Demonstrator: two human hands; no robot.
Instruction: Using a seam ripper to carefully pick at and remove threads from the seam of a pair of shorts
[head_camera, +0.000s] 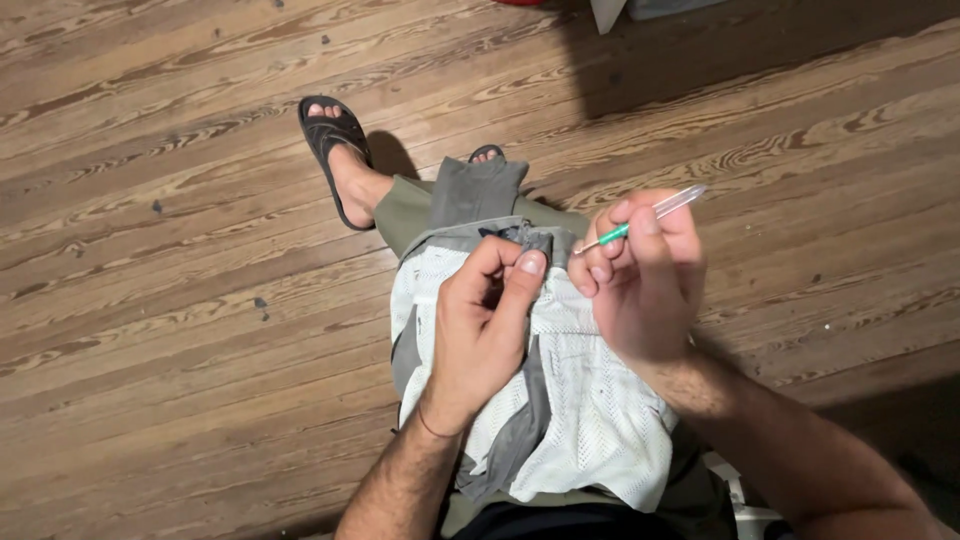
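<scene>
A grey garment with a white mesh lining lies turned out over the person's lap, filling the centre of the view and hanging toward 6 o'clock. The lining is pale and perforated, with a zigzag weave and a few small dark specks; the grey outer cloth shows as a band down the middle and as a bunched seam edge at the top, near 12 o'clock of the pile. The left hand sits on the cloth with its fingers curled, thumb and forefinger pinching that grey seam edge and lifting a small fold. The right hand, at 3 o'clock of the left and just beside it, is closed around a slim tool with a green shaft and a clear handle, held between thumb and fingertips; the clear end juts out toward 2 o'clock, and the working end points toward the pinched fold at 9 o'clock, close to it, though whether it touches the cloth cannot be told. Beyond the garment, at 11 o'clock, a foot in a dark sandal rests on the wooden plank floor. The floor runs wide and bare to 9 o'clock and toward 3 o'clock, while a dark shadow covers the boards at 1 o'clock.
</scene>
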